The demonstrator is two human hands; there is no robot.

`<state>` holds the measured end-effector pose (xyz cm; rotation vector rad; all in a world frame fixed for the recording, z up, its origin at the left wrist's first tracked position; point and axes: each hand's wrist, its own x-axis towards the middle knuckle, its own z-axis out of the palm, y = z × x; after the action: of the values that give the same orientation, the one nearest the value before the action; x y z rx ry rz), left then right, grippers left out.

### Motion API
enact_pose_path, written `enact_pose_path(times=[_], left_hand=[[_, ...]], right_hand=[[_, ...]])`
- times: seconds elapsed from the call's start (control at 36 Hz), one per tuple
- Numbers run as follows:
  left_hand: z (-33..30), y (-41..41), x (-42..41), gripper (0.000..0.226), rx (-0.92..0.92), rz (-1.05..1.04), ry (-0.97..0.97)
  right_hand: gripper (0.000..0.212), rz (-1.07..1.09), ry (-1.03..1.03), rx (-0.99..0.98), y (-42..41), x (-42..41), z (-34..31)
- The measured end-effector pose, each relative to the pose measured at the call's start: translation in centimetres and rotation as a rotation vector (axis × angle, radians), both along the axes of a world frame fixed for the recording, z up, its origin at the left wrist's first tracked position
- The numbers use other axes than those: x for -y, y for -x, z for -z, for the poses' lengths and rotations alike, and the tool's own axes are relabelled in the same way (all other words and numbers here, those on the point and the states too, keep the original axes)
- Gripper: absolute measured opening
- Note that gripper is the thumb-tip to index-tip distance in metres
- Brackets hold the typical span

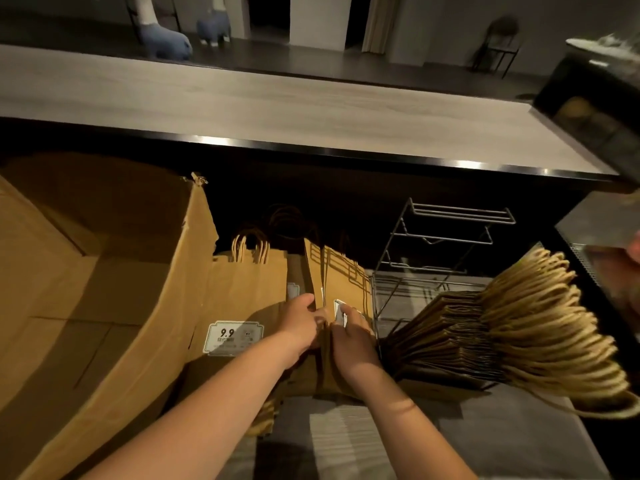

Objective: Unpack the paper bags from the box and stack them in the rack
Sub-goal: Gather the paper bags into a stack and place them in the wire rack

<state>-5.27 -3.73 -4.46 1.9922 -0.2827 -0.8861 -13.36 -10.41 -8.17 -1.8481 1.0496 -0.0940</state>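
So the upright bundle of paper bags (341, 289) is standing on the lower shelf w/ its handles pointing up and away, roughly mid-frame, squeezed between the cardboard box (104, 289) on the left and the wire rack (446, 244) on the right. Both hands are on it. Left hand (303, 318) has its fingers curled over the near top edge of the bags on the left side of the bundle, thumb side toward the middle. Right hand (351, 336) is just beside it, fingers closed round the edge of the bags on the right, pinching near a small white label. Hands nearly touching each other.

Another flat bag w/ a white 9.9 sticker (232, 337) leans right against the box wall, handles up. The box is open, flaps out, inside looks bare as far as I can see.

To the right, a fat stack of bags lying on their sides (450, 337) sits at the foot of the rack, twisted rope handles (554, 327) fanning out toward the right edge.

Above all this there's a pale wood counter (277, 105) w/ a dark front edge. Bkgd is dim; blue animal-shaped figures (166, 43) on the floor beyond.
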Motion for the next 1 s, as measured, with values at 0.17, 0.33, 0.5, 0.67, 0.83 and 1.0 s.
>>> enact_pose_path(times=[0.17,0.33,0.5,0.67,0.83,1.0], left_hand=[[0.1,0.2,0.6,0.061,-0.059,0.147,-0.045],[0.5,0.4,0.3,0.032,0.068,0.121,-0.041],[-2.0,1.2,-4.3,0.022,0.087,0.016,0.137],[-5.0,1.6,-8.2,0.016,0.334,0.083,0.162],[-6.6,0.6,-10.3,0.014,0.478,0.106,0.16],[-7.0,0.6,-10.7,0.015,0.489,0.025,0.194]], right_hand=[[0.033,-0.012,-0.015,0.015,0.2,-0.3,-0.4],[0.039,-0.06,-0.03,0.05,1.3,-0.5,-1.4],[0.057,-0.027,-0.056,0.118,2.3,-0.8,-2.5],[0.046,0.083,-0.499,0.285,1.9,-1.8,-5.3],[0.065,0.073,-0.645,0.445,0.5,-1.9,-6.5],[0.062,0.05,-0.649,0.533,-0.1,-2.0,-8.1]])
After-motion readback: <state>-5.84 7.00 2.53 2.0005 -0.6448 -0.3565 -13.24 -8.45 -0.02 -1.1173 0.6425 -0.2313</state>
